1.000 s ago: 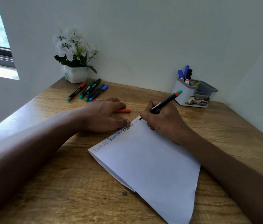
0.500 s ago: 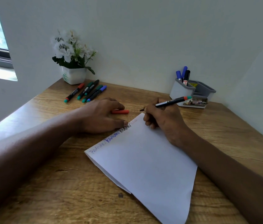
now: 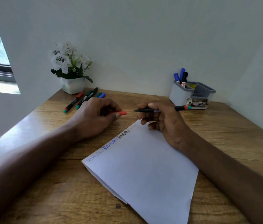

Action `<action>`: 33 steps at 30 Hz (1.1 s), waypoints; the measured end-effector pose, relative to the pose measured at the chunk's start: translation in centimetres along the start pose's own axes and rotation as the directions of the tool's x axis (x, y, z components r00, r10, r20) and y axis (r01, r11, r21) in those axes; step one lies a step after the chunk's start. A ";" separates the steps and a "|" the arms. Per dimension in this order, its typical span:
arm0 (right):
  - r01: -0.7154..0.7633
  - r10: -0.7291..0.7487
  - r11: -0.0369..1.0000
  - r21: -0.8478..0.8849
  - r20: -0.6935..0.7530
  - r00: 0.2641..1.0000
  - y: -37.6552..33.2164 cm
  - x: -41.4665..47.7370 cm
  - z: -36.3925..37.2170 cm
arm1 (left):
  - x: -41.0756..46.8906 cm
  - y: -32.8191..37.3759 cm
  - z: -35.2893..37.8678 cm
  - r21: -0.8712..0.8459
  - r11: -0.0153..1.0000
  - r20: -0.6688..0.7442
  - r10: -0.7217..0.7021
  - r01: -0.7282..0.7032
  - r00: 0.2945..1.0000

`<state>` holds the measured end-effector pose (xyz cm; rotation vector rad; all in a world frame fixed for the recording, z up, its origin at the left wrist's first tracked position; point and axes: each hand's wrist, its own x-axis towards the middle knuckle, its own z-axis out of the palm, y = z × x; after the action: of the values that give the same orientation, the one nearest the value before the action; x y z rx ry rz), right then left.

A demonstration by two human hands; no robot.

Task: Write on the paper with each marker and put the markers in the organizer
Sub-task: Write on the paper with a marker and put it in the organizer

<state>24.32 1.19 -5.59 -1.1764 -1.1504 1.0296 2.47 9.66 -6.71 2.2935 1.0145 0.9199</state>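
From the head camera, my left hand [image 3: 95,117] is curled closed around the red cap [image 3: 122,113], whose open end pokes out past my thumb; the rest of the cap is buried in my fist. My right hand [image 3: 161,120] grips the black marker [image 3: 148,110] level above the table, tip pointing left at the cap with a small gap between them. My fingers cover the middle of the barrel, so only the tip end and the red-and-green tail [image 3: 186,108] show.

The paper [image 3: 143,168] lies on the wooden table [image 3: 224,126], its lower right corner cut off by the frame edge. Along its top edge run written words in pale blue, dark blue and black; a faint reddish one at the corner is too small to read.

My left hand hides part of the loose markers [image 3: 77,101] by the flower pot [image 3: 72,85], so I cannot count them surely. The organizer [image 3: 181,94] stands at the back right with three markers [image 3: 181,77] upright in its left compartment; its label is blurred.

A second ago my right hand had the tip on the paper and my left lay flat on the table by the cap. Now both are lifted, and the marker has swung horizontal.
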 end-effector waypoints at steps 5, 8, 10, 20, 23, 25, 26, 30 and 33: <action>0.013 -0.013 1.000 0.015 0.012 1.000 -0.1 -0.1 0.0 | -0.1 0.1 -0.1 -0.122 0.993 0.060 0.009 -0.002 0.998; 0.024 -0.024 1.000 -0.006 0.021 0.999 0.0 -0.2 0.1 | -0.1 0.2 -0.1 -0.142 0.990 0.077 0.017 -0.006 0.997; 0.040 -0.039 0.999 -0.033 0.036 0.999 0.1 -0.3 0.2 | -0.2 0.2 -0.2 -0.150 0.989 0.089 0.025 -0.011 0.996; 0.152 -0.135 0.976 -0.155 0.115 0.984 0.1 -0.5 0.5 | -0.8 1.4 0.1 -0.283 0.955 0.136 0.133 -0.090 0.982; 0.170 -0.159 0.982 -0.080 0.126 0.979 -0.7 -0.4 0.6 | -0.9 1.7 0.1 -0.402 0.912 0.126 0.144 -0.082 0.981; 0.124 -0.126 0.992 0.025 0.127 0.984 -1.2 -0.4 0.5 | -0.8 1.8 0.2 -0.460 0.885 0.097 0.132 -0.073 0.986; 0.116 -0.122 0.992 0.057 0.117 0.986 -1.3 -0.5 0.5 | -0.8 1.7 0.2 -0.482 0.873 0.083 0.123 -0.068 0.989; 0.150 -0.154 0.987 0.062 0.066 0.986 -1.1 -0.7 1.0 | -0.9 1.6 0.2 -0.530 0.847 0.062 0.095 -0.048 0.994; 0.161 -0.165 0.985 0.068 0.060 0.985 -0.6 -0.9 1.4 | -1.1 1.6 0.2 -0.536 0.844 0.085 0.078 -0.020 0.993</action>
<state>22.77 0.39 -5.03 -0.9879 -1.2351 0.9776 2.74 7.76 -6.25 1.8720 0.5580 0.9484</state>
